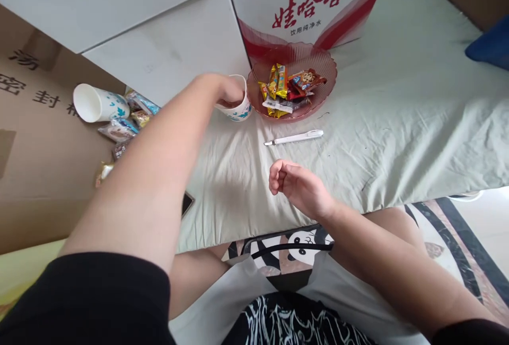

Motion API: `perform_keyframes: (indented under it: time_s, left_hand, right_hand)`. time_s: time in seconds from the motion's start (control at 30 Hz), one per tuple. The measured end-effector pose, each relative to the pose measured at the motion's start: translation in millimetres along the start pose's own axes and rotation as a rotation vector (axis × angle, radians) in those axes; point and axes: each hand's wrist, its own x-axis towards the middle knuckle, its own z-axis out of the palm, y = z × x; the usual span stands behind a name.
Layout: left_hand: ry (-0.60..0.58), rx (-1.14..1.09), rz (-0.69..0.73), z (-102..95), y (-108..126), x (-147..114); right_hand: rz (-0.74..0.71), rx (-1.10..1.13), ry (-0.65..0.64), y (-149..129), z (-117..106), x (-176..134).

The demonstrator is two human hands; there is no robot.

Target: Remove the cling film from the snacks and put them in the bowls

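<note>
My left hand (231, 90) reaches down into an upright white paper cup (239, 113) with blue print. Its fingers are hidden inside the cup, so what they hold does not show. Right beside the cup stands a pink ribbed plastic bowl (314, 107) with several wrapped snacks (280, 81) in it. My right hand (292, 183) hovers over the cloth at the front, fingers loosely curled in, with nothing visible in them. Between that hand and the bowl lies a white utility knife (296, 137), its blade end towards the left.
Another paper cup (99, 104) lies on its side at the left, by several wrapped snacks (119, 130). White cartons (170, 37) and a red-and-white carton (302, 11) stand behind. A dark phone-like object (186, 203) is partly hidden by my left arm. Something blue (491, 45) is at the right.
</note>
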Motion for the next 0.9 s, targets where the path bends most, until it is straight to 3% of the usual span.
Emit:
perform_keyframes:
  time_s: [0.07,0.13,0.17,0.23,0.27,0.33,0.43,0.53,0.67,0.77,0.9]
  left_hand:
    - [-0.021,0.123,-0.085,-7.8,6,-14]
    - [0.057,0.174,-0.056,-15.1,7,-50]
    - [0.145,0.163,0.006,-16.1,5,-75]
    - [0.472,0.114,0.267,-10.6,-9,-136]
    - [0.460,0.064,0.304,-4.2,-19,-168]
    - [0.355,-0.052,0.248,11.8,-43,-226]
    - [0.322,-0.194,0.131,26.8,-77,-279]
    - [0.384,-0.313,0.073,13.9,-103,-293]
    - [0.636,-0.564,-0.015,-25.5,-127,-290]
    - [0.756,-0.702,-0.066,-47.2,-137,-287]
    - [0.774,-0.803,-0.065,-59.3,-144,-285]
  right_hand:
    - [-0.022,-0.018,0.024,-2,-2,0]
    - [-0.029,-0.035,0.049,0,-4,1]
    - [-0.027,-0.045,0.061,2,-4,2]
    - [-0.021,-0.089,0.080,10,-6,3]
    - [-0.021,-0.129,0.086,14,-6,3]
    - [-0.020,-0.244,0.094,25,-7,1]
    - [-0.030,-0.478,0.132,40,-3,0]
    - [-0.060,-0.726,0.157,53,14,10]
    - [-0.156,-1.029,0.069,69,64,64]
    - [-0.326,-1.266,-0.006,77,116,139]
    - [-0.440,-1.676,-0.047,80,185,265]
